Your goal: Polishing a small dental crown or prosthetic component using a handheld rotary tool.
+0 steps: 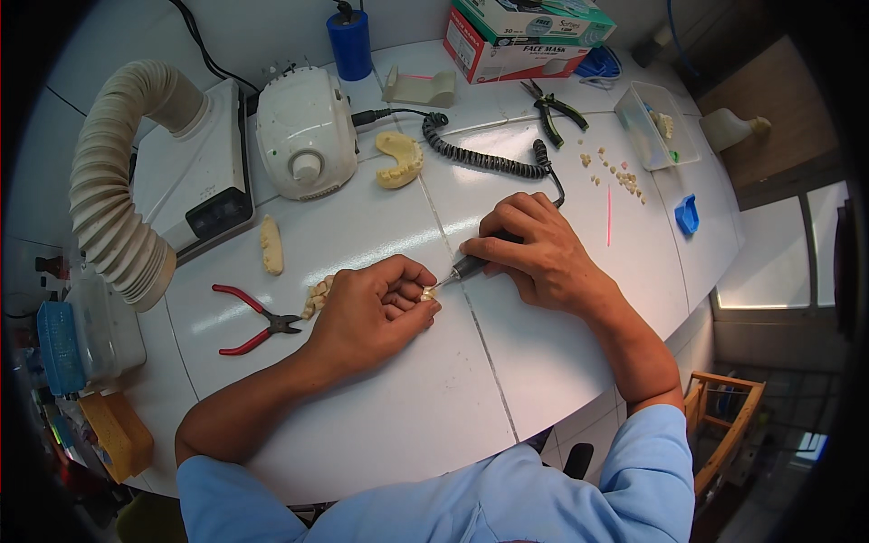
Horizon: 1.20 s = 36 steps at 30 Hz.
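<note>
My left hand (380,308) pinches a small cream tooth-shaped piece (427,294) at the middle of the white tiled worktop. My right hand (534,253) grips a dark rotary handpiece (469,267) with a thin metal tip at that piece. Its coiled black cord (480,159) runs back to a white control unit (306,131). Left of my left hand lie a small pile of cream teeth (317,293) and red-handled cutters (244,345). A long cream mould piece (272,244) and a horseshoe dental model (400,172) rest farther back.
A white hose (109,190) arches at the left. Mask boxes (507,59), black pliers (552,122) and a blue cylinder (349,47) stand or lie behind. Loose teeth (634,185), a pink stick (609,217), a clear box (647,118) and a blue piece (688,217) are at the right.
</note>
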Available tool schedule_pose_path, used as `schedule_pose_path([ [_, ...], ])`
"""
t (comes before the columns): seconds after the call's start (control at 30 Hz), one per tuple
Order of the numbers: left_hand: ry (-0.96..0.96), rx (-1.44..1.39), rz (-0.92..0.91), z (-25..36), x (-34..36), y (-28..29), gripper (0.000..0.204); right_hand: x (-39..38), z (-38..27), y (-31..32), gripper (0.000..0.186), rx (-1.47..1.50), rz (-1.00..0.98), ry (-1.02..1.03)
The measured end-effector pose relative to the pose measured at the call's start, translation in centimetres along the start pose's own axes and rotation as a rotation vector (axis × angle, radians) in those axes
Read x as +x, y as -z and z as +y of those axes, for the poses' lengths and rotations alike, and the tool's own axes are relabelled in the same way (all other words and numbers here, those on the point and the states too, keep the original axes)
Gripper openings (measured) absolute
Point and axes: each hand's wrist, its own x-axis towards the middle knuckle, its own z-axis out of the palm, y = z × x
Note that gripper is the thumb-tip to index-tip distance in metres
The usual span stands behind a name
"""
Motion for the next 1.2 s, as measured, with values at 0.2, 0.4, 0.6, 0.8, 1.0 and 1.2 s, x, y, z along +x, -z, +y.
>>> schedule_pose_path([
  [0.2, -0.024, -0.166, 0.015, -0.5, 0.1, -0.3, 0.027, 0.0, 0.0, 1.6, 0.040, 0.027, 0.233, 0.001],
  [0.4, -0.004, -0.240, 0.073, -0.2, 0.0, -0.6, 0.026, -0.8, 0.1, 3.1, 0.030, 0.095, 0.314, -0.037],
  [0.6, 0.009, -0.187, 0.067, -0.2, 0.0, -0.8, 0.026, -1.2, -1.3, 3.0, 0.042, -0.123, -0.158, -0.174],
  [0.8, 0.008, -0.195, 0.054, -0.2, -0.3, -0.9, 0.025, -0.3, -3.0, 3.5, 0.039, -0.077, -0.355, -0.316],
  [1.0, 0.007, -0.171, 0.057, 0.1, -0.3, -0.8, 0.028, -0.5, -2.9, 3.4, 0.033, -0.042, -0.333, -0.343],
  [1.2, 0.004, -0.162, 0.053, -0.3, -0.2, -0.8, 0.031, -0.2, -3.1, 3.5, 0.029, -0.003, -0.360, -0.305],
])
